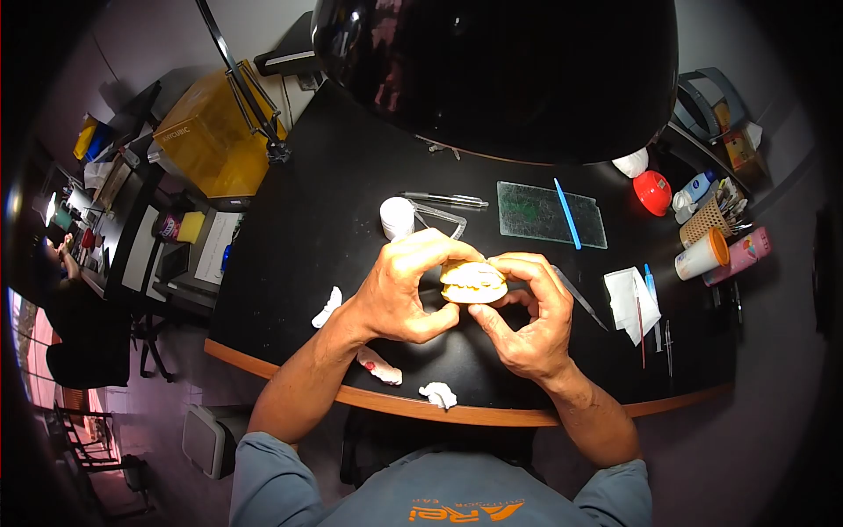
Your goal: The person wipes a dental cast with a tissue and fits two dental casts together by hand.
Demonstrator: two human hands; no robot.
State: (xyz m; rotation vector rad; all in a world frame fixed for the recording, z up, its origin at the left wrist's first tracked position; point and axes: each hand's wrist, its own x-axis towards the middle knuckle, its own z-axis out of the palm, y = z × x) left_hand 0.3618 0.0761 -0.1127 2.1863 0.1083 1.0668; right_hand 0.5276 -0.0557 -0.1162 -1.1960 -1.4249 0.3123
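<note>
A pale yellow dental model (474, 283), its two halves pressed together, is held above the black table. My left hand (406, 285) grips its left side, with fingers over the top and the thumb low. My right hand (532, 314) pinches its right side between thumb and fingers. Behind my left hand stands a white jar (398, 218), with a metal pen-like tool (448, 200) beyond it. Crumpled white tissues (437, 395) lie near the front edge.
A glass plate (536, 215) bears a blue stick (566, 213). At right are a white paper (625, 303), a red bowl (652, 193) and an orange-lidded jar (702, 255). A dark lamp hood (500, 70) hangs over the back. Another person (68, 259) is far left.
</note>
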